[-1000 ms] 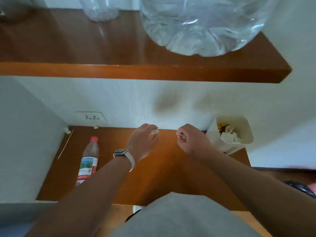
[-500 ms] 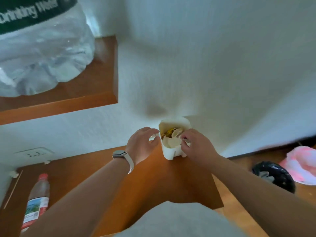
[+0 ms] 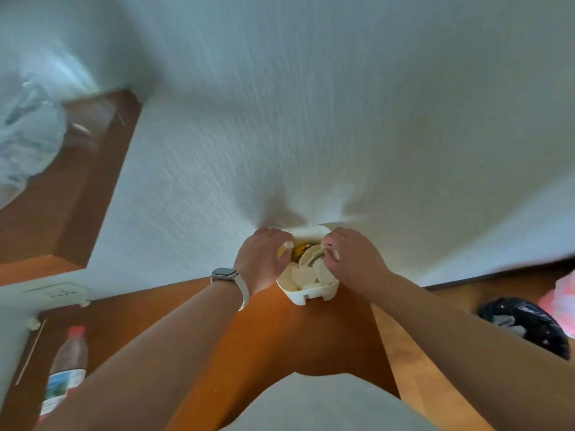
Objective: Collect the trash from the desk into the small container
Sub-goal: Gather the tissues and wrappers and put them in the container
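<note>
A small white container [image 3: 306, 295] stands at the far right corner of the brown desk [image 3: 280, 343], against the wall. It holds white scraps and something yellow [image 3: 300, 252]. My left hand [image 3: 261, 259], a watch on its wrist, hovers over the container's left rim and pinches a small white scrap [image 3: 288, 244]. My right hand [image 3: 351, 259] is over the right rim and pinches another small white scrap [image 3: 333, 253]. Both hands hide part of the container's rim.
A plastic bottle with a red cap [image 3: 67, 368] lies at the desk's left, beside a thin stick [image 3: 31, 353]. A wall socket [image 3: 59, 292] sits above it. A wooden shelf [image 3: 71, 188] with a big water jug [image 3: 25, 141] hangs upper left. A black bag [image 3: 525, 325] lies on the floor at right.
Both hands carried their scraps right from the desk's middle to over the container. My view swung right, so the shelf and bottle slid left.
</note>
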